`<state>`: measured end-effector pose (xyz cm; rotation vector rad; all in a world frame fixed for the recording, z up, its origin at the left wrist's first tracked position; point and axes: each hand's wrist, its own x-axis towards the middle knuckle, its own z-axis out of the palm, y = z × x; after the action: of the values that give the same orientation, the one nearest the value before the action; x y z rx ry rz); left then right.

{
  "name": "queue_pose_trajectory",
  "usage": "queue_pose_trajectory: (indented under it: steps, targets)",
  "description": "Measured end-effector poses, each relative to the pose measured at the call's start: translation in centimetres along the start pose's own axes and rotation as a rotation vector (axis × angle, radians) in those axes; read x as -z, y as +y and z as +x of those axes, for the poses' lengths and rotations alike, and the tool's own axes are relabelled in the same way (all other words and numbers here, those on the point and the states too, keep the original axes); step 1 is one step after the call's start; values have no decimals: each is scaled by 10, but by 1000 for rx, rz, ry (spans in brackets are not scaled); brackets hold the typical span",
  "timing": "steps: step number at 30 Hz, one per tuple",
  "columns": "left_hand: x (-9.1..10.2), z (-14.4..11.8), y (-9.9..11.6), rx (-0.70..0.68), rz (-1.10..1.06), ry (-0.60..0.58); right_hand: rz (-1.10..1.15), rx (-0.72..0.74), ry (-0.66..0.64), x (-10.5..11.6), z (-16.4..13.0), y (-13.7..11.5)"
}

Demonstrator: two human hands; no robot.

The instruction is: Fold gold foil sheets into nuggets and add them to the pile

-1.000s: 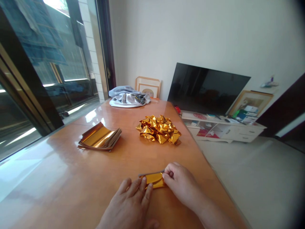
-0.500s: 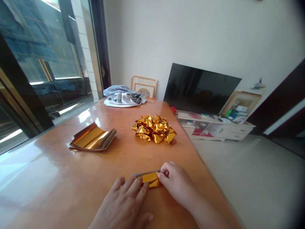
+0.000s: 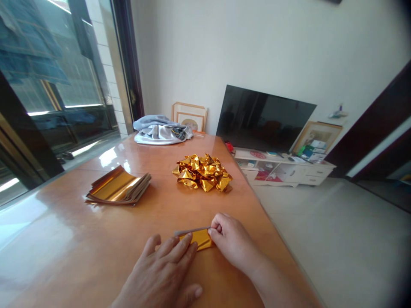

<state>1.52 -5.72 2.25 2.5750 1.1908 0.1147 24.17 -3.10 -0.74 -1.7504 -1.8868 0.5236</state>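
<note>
L hand (image 3: 160, 267) is lying open, fingers pressing gold strip (image 3: 203, 238) to table (image 3: 150, 218) nr. me, prob. anti-slip; R hand (image 3: 233, 241) is pinching its R end, prob. for edge ctrl. Foil stack (image 3: 114, 187) & crinkled gold pcs (image 3: 204, 173) are sitting beyond, prob. freeing workspace.

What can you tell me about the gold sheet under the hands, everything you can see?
The gold sheet is shiny and smooth, like metallic foil or foil-coated paper. It shows as a narrow band, apparently folded, with a dull grey strip along its far edge and darker streaks on the gold. It lies on the near part of the wooden table. The left hand covers its left part; the right hand pinches its far right corner. Its underside is hidden.
</note>
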Motion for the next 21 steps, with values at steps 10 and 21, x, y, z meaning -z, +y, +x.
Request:
queue_pose_trajectory:
  steps: [10,21]
  targets:
    - [7,-3,8,22,23,-46,44,-3,-9,3,2,6]
    - [9,-4,10,-13,31,-40,-213,296,-219,29,-32,-33]
